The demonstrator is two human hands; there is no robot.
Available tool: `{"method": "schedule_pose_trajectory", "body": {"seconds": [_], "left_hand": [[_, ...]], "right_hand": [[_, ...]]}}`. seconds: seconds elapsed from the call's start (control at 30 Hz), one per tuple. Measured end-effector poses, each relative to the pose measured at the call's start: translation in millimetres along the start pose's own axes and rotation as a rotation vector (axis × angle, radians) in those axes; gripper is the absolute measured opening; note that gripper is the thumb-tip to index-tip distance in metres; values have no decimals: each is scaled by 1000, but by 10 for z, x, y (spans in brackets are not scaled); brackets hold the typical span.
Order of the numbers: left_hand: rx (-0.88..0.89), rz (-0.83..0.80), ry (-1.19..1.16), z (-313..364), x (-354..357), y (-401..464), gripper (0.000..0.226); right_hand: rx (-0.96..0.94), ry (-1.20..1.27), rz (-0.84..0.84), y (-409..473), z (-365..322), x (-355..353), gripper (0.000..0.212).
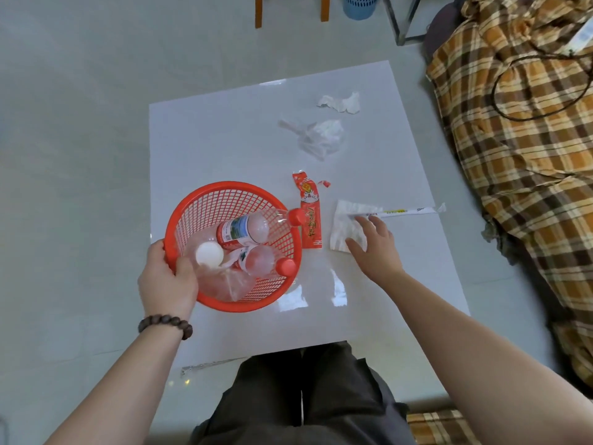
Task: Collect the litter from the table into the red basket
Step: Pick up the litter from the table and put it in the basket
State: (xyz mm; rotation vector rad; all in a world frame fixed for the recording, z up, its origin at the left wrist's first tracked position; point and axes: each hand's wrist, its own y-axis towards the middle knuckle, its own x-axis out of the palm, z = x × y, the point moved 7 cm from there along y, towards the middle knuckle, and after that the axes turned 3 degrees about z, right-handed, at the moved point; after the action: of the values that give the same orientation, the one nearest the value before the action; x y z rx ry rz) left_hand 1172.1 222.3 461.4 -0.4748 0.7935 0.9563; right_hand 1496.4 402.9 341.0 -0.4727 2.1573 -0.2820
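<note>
The red basket (pixel 208 200) stands on the left part of the white table (pixel 224 139), holding two plastic bottles with red caps, a white-lidded item and a clear bag. My left hand (pixel 167 281) grips its near-left rim. My right hand (pixel 375 248) lies with spread fingers on a flat white tissue (pixel 348 216). Beside the tissue lies a red snack wrapper (pixel 309 216), with a small red scrap (pixel 324 183) near its top. A long paper chopstick sleeve (pixel 407 211) stretches right from the tissue. Farther back lie a clear plastic bag with crumpled paper (pixel 322 136) and a crumpled tissue (pixel 341 102).
A plaid orange-brown blanket (pixel 526 139) covers a seat along the right of the table. At the back stand wooden chair legs (pixel 258 11), a blue bin (pixel 359 6) and a metal frame (pixel 398 24). My dark-trousered knees sit at the table's near edge.
</note>
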Motion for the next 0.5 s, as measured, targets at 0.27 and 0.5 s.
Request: {"method": "schedule_pose_trajectory", "body": {"seconds": [0.27, 0.5], "left_hand": [[-103, 44, 31, -342, 248, -242, 30], [-177, -12, 83, -443, 392, -427, 34]], "right_hand": [[56, -405, -39, 889, 909, 226, 57], [126, -361, 83, 1105, 1177, 341, 55]]}}
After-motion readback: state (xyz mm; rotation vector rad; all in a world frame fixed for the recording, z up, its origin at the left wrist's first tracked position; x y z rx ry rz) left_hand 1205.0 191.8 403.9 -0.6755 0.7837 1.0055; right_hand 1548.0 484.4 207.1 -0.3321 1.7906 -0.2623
